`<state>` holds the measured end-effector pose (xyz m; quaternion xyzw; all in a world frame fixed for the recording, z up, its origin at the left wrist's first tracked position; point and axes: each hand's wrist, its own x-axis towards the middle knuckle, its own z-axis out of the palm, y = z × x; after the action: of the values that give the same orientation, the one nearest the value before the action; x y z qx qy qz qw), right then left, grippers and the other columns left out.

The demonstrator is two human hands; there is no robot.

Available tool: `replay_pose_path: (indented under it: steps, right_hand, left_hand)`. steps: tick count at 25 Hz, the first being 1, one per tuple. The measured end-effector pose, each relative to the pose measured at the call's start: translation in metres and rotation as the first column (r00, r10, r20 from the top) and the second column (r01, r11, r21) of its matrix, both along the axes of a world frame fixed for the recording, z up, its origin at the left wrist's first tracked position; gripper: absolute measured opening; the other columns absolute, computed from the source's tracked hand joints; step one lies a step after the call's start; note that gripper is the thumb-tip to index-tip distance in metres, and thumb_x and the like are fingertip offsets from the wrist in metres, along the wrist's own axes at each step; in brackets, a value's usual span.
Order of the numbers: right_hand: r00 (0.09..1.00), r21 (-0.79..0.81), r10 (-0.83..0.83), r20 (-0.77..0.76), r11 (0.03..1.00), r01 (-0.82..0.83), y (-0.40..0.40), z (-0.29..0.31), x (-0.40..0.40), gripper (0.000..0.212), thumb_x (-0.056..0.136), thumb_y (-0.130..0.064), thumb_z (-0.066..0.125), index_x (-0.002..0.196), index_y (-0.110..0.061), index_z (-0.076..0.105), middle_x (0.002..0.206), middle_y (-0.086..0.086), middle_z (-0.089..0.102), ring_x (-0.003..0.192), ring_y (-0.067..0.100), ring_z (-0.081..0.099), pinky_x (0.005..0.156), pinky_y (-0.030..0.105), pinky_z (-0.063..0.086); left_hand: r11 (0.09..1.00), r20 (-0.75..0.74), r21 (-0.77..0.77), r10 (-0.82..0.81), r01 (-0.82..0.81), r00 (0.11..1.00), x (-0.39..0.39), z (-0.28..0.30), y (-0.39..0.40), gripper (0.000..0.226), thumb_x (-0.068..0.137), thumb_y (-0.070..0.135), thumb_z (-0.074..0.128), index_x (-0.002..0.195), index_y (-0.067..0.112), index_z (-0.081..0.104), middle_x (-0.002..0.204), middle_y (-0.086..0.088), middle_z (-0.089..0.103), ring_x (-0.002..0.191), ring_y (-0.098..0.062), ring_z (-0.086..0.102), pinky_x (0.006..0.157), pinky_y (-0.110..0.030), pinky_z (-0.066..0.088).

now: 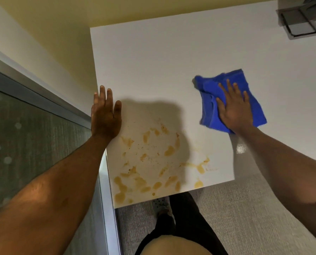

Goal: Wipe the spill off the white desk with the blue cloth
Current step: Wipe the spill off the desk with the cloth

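A yellow-brown spill [149,162] lies in several blotches and smears over the near left part of the white desk [171,56], reaching the front edge. The blue cloth [210,100] lies crumpled on the desk to the right of and beyond the spill. My right hand [235,109] rests flat on the cloth, fingers spread, pressing it down. My left hand [105,113] lies flat with fingers together on the desk's left edge, just beyond the spill, holding nothing.
A grey box-like object [304,21] stands at the desk's far right corner. A frosted glass partition with a metal frame [43,100] runs along the left. Yellow wall lies behind the desk. Grey carpet [245,214] and my legs are below the front edge.
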<state>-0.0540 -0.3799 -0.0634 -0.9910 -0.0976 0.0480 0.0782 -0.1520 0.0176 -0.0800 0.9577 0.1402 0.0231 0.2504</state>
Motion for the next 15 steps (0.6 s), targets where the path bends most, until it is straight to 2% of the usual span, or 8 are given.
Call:
replay_pose_path:
  steps: [1,3,6,9,11,15]
  right_hand:
    - [1.0,-0.006,-0.029,0.006,1.0,0.029,0.02,-0.001,0.01,0.055,0.101,-0.047,0.021,0.152,-0.028,0.014,0.161,0.001,0.014,0.148,0.025,0.012,0.118,0.052,0.012]
    - [1.0,-0.014,0.017,0.008,1.0,-0.016,0.062,-0.002,0.02,0.054,0.101,-0.044,0.024,0.152,-0.026,0.015,0.161,0.002,0.014,0.148,0.025,0.012,0.118,0.052,0.012]
    - [0.963,-0.034,0.27,0.002,0.962,-0.27,0.099,-0.002,-0.01,0.055,0.1,-0.045,0.024,0.151,-0.026,0.019,0.16,0.001,0.017,0.147,0.025,0.015,0.118,0.051,0.012]
    - [0.878,-0.039,0.477,-0.03,0.878,-0.478,0.064,0.0,-0.057,0.053,0.099,-0.046,0.025,0.149,-0.028,0.025,0.159,-0.001,0.021,0.146,0.021,0.017,0.117,0.046,0.012]
    - [0.899,-0.016,0.436,-0.033,0.9,-0.436,0.025,0.006,-0.051,0.054,0.098,-0.047,0.024,0.149,-0.03,0.026,0.159,-0.002,0.022,0.146,0.021,0.018,0.117,0.046,0.014]
    - [0.985,-0.01,0.17,-0.02,0.985,-0.17,0.011,0.004,0.013,0.057,0.098,-0.048,0.018,0.151,-0.027,0.019,0.16,0.0,0.018,0.147,0.026,0.016,0.117,0.051,0.013]
  left_hand:
    - [1.0,-0.002,0.003,0.0,0.0,1.0,0.0,-0.001,0.0,0.066,0.101,0.046,0.026,0.154,0.006,0.025,0.163,-0.017,0.014,0.15,-0.039,0.009,0.119,-0.051,0.019]
    - [1.0,-0.001,0.01,-0.004,0.004,1.0,0.0,-0.004,0.001,0.066,0.101,0.046,0.027,0.154,0.008,0.024,0.164,-0.016,0.012,0.15,-0.039,0.009,0.118,-0.05,0.019]
    - [1.0,0.015,0.018,-0.005,0.005,1.0,0.0,-0.004,0.001,0.065,0.101,0.045,0.027,0.155,0.009,0.022,0.164,-0.016,0.011,0.15,-0.038,0.009,0.118,-0.049,0.019]
    - [1.0,0.029,0.012,-0.02,0.02,0.999,0.0,-0.002,0.0,0.064,0.102,0.042,0.028,0.155,0.006,0.022,0.164,-0.017,0.011,0.15,-0.04,0.009,0.119,-0.048,0.019]
    - [1.0,0.035,0.025,-0.017,0.016,0.999,-0.001,-0.001,0.0,0.064,0.102,0.041,0.029,0.154,0.005,0.021,0.164,-0.018,0.011,0.15,-0.04,0.01,0.119,-0.047,0.019]
    - [0.999,0.03,0.053,-0.007,0.005,1.0,-0.003,-0.003,0.0,0.066,0.101,0.042,0.028,0.155,0.005,0.017,0.164,-0.016,0.01,0.15,-0.038,0.008,0.12,-0.043,0.016]
